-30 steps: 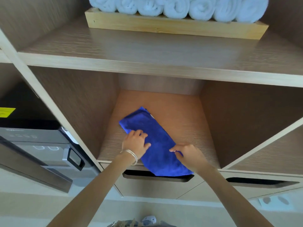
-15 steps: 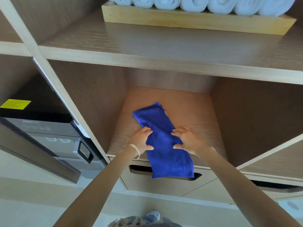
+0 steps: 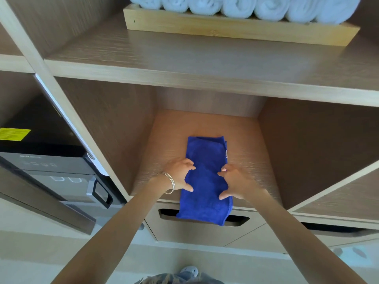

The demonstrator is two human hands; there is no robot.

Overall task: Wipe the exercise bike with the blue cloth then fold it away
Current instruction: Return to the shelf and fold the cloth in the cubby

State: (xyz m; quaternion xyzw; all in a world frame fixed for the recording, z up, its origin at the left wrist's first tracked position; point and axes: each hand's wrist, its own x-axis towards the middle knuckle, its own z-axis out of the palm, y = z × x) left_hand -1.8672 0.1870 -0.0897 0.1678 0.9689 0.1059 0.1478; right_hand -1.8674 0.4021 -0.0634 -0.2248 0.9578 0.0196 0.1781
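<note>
Two hands hold one blue cloth by its long sides: left hand and right hand, fingers curled onto it. Folded narrow, it lies mid-shelf, its near end hanging over the front edge and hiding part of one drawer slot. Above, seven rolled towels fill one tray, tops cut off.

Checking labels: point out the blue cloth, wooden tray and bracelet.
blue cloth (image 3: 205, 156), head view, far folded part.
wooden tray (image 3: 235, 32), head view, front wall.
bracelet (image 3: 173, 184), head view, band on left wrist.
</note>
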